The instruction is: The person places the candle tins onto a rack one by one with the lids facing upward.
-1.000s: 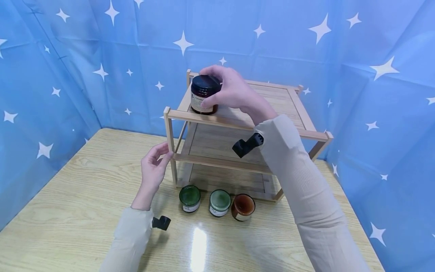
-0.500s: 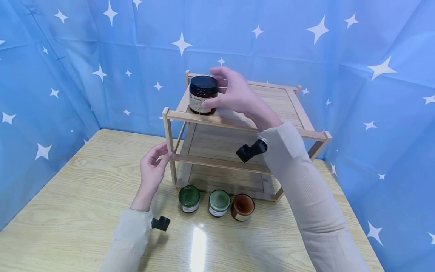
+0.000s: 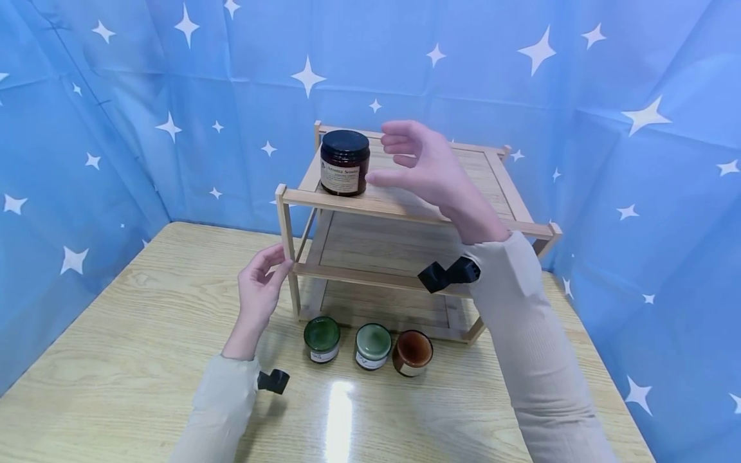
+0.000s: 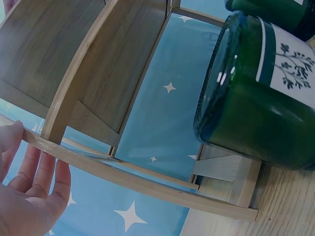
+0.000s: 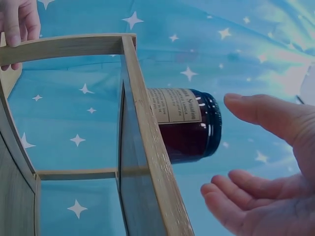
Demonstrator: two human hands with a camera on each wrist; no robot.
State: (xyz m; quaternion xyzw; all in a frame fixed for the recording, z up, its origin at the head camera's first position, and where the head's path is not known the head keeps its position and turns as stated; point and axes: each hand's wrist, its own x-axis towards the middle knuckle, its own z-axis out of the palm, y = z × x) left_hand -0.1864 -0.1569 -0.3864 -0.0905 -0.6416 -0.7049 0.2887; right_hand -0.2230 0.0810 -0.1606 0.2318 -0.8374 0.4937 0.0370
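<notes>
My right hand (image 3: 425,164) is loose and holds nothing, thumb and fingers spread just beside the dark jar (image 3: 344,164); the right wrist view shows a gap between us. That jar stands upright near the front left corner of the rack's (image 3: 370,206) top shelf. Its label's heading starts "Aroma", but the smaller print is too fine for me to read, and in the right wrist view the shelf edge hides its base. The glass is deep reddish brown, the lid black and round.

My left hand (image 3: 260,280) pinches the rack's front left post, thumb on one side, fingertips partly lost behind the wood; the left wrist view cuts off part of my palm. The rack is pale, squared wood with grained panels, and my right sleeve (image 3: 541,334), ribbed and cream, covers part of its front right post.

Below, on the glossy wood-grain table (image 3: 145,321), stand three round glass jars: a green jar (image 3: 322,336), a pale jar (image 3: 373,344) and a brown jar (image 3: 413,350). Their labels are too small to read from above. Behind hangs a creased blue curtain (image 3: 173,83) with white stars.
</notes>
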